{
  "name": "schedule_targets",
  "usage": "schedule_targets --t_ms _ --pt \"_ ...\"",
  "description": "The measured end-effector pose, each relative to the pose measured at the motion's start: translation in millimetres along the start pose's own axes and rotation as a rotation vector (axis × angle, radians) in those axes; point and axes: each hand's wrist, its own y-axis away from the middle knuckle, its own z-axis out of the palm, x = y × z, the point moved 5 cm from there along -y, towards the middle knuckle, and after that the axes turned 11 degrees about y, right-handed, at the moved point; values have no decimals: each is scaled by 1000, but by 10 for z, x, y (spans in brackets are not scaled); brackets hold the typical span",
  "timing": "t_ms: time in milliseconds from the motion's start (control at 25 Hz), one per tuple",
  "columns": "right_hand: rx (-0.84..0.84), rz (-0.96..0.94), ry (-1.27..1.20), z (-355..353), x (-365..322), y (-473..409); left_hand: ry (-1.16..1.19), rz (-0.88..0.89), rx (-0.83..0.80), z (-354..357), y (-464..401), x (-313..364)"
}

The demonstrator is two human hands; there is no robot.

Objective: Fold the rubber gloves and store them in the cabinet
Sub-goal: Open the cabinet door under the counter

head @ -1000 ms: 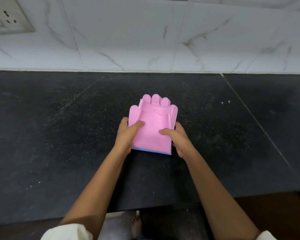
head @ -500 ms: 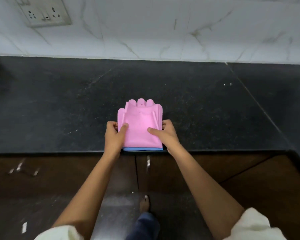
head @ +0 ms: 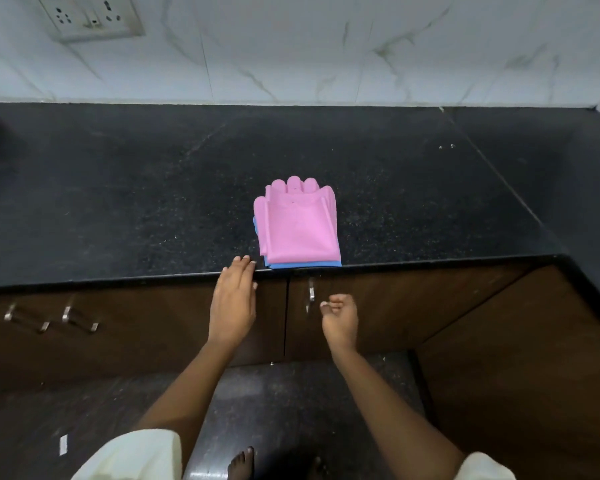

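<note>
The folded rubber gloves (head: 297, 226), pink on top with a blue edge showing underneath, lie at the front edge of the black counter (head: 118, 202). No hand touches them. My left hand (head: 232, 306) is flat and open, its fingertips at the counter's edge just left of the gloves. My right hand (head: 340, 320) hangs below the counter with fingers curled, empty, right beside the metal handle (head: 311, 294) of the brown cabinet door (head: 395, 306). The cabinet doors are closed.
More brown cabinet fronts run left, with two metal handles (head: 52, 318). A second cabinet run (head: 520, 375) juts forward at the right. A wall socket (head: 90, 17) sits on the marble backsplash. My bare feet (head: 241, 462) stand on the dark floor.
Both hands have let go of the folded gloves and dropped toward the cabinet fronts. My view has pulled back and lowered, showing the doors and floor.
</note>
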Motion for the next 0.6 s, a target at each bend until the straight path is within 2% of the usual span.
schedule_targets --t_ms 120,240,360,480,600 --pt "-203 142 -32 377 57 12 -67 86 -70 22 41 -61" --pt "-235 220 -102 538 82 1 -85 138 -97 33 66 -104" --pt "-250 196 4 432 141 -13 -87 131 -142 54 49 -103" --pt "-115 138 115 204 294 249 -72 116 -199 46 112 -20" --pt "48 103 174 -88 653 678 85 328 -309 187 506 327"
